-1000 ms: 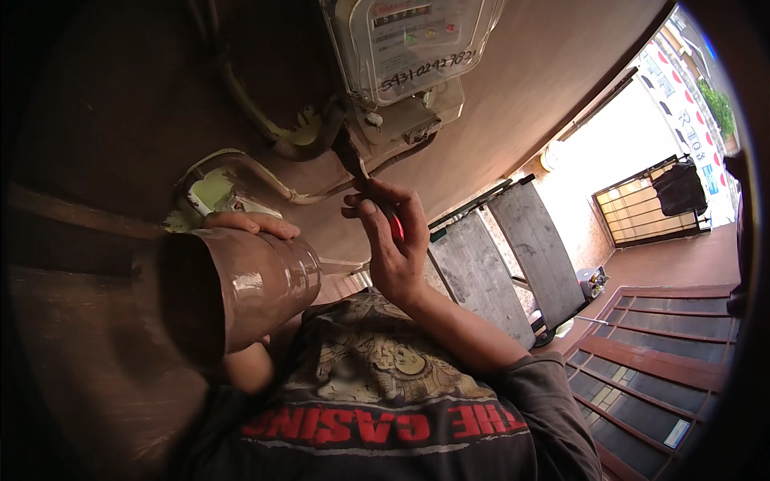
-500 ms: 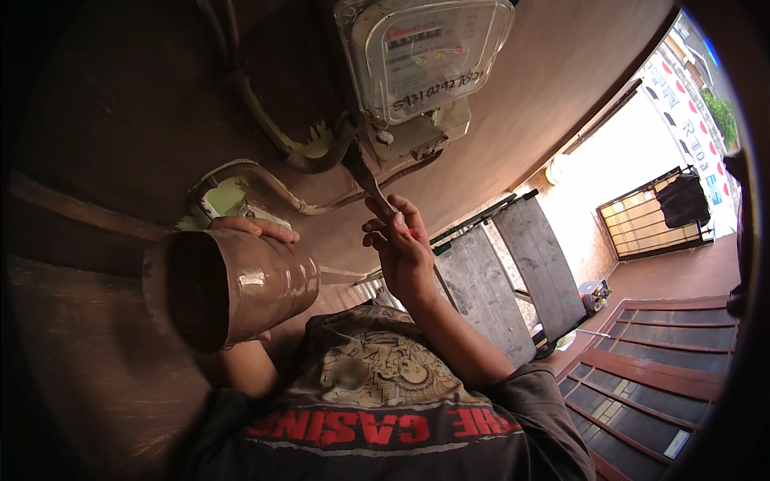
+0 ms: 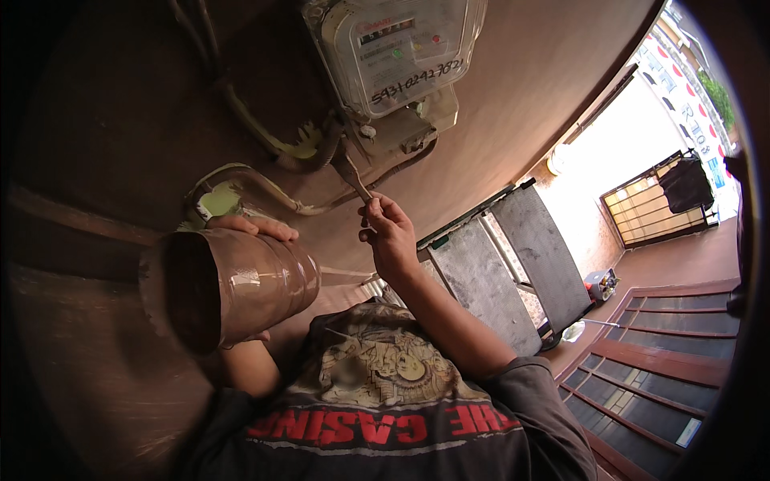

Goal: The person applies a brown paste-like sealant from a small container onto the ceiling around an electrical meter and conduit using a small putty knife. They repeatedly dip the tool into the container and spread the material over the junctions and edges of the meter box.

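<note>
My left hand (image 3: 258, 228) grips a cylindrical plastic tub (image 3: 269, 276) smeared with brown paint, fingers over its upper side. The tub is tilted with its dark mouth toward the left; its contents are too dark to make out. In my right hand (image 3: 391, 242) a thin paintbrush (image 3: 353, 178) is pinched by the handle. Its bristles are up by a bent conduit (image 3: 309, 159) on the brown wall, just below the electric meter (image 3: 405, 68); whether they touch it I cannot tell. Pale green patches (image 3: 220, 199) show beside the conduit.
Another cable (image 3: 265, 178) loops along the wall under the meter. To the right are grey panels (image 3: 481, 276), perhaps a bench or ladder platform, and a window with brown bars (image 3: 650, 353). Farther off, a black cloth (image 3: 686, 186) hangs on a metal grille (image 3: 642, 212).
The view has shifted, so the meter and wall sit farther up and left. My right hand has moved slightly left in the picture with the brush, its fingers drawn closer together. The tub stays nearly still.
</note>
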`<state>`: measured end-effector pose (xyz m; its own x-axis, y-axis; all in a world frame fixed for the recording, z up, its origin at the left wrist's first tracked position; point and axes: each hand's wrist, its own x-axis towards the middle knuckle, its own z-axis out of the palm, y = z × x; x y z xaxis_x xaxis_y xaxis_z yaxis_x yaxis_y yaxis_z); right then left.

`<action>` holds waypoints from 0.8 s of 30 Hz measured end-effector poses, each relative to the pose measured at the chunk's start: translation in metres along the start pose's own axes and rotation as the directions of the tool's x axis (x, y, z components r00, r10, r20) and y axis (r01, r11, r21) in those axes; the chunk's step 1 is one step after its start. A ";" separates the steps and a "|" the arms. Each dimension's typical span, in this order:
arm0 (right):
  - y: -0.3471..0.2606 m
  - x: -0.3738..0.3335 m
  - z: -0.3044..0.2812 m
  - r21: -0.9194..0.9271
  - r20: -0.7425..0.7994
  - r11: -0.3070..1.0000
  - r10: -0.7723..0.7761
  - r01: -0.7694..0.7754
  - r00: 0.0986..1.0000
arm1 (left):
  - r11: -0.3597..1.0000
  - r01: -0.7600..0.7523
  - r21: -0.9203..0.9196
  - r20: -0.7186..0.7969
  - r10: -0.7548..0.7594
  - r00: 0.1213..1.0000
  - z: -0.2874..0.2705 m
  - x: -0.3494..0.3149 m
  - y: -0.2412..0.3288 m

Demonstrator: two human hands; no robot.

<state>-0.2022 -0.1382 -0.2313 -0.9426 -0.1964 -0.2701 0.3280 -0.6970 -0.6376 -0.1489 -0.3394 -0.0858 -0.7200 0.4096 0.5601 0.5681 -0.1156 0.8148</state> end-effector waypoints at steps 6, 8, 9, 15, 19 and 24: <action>0.004 0.009 0.001 -0.127 -0.037 0.986 0.104 -0.108 0.994 | 1.000 0.017 0.005 0.036 -0.017 0.999 0.001 0.001 0.004; 0.006 0.016 0.002 -0.078 0.112 0.995 -0.046 0.054 0.993 | 0.999 0.027 -0.019 0.062 -0.026 0.998 -0.001 0.002 0.006; 0.007 0.020 0.002 -0.032 0.180 0.990 -0.128 0.136 0.975 | 1.000 0.016 -0.013 0.053 -0.016 0.998 -0.001 0.003 0.006; 0.009 0.028 0.005 -0.172 0.112 0.985 -0.007 0.026 0.994 | 1.000 0.010 -0.029 0.040 -0.009 0.999 0.003 0.002 0.005; 0.006 0.027 0.004 -0.130 0.218 0.983 -0.099 0.129 0.971 | 0.999 0.003 -0.034 0.027 -0.002 1.000 0.004 0.001 0.005; 0.004 0.028 -0.001 -0.267 0.165 0.962 -0.017 0.061 0.986 | 0.997 0.029 -0.069 0.042 -0.026 0.999 0.003 0.003 0.005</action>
<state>-0.2273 -0.1460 -0.2416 -0.9454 -0.2957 -0.1368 0.2749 -0.4982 -0.8223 -0.1472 -0.3357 -0.0807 -0.7171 0.4502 0.5320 0.5184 -0.1656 0.8389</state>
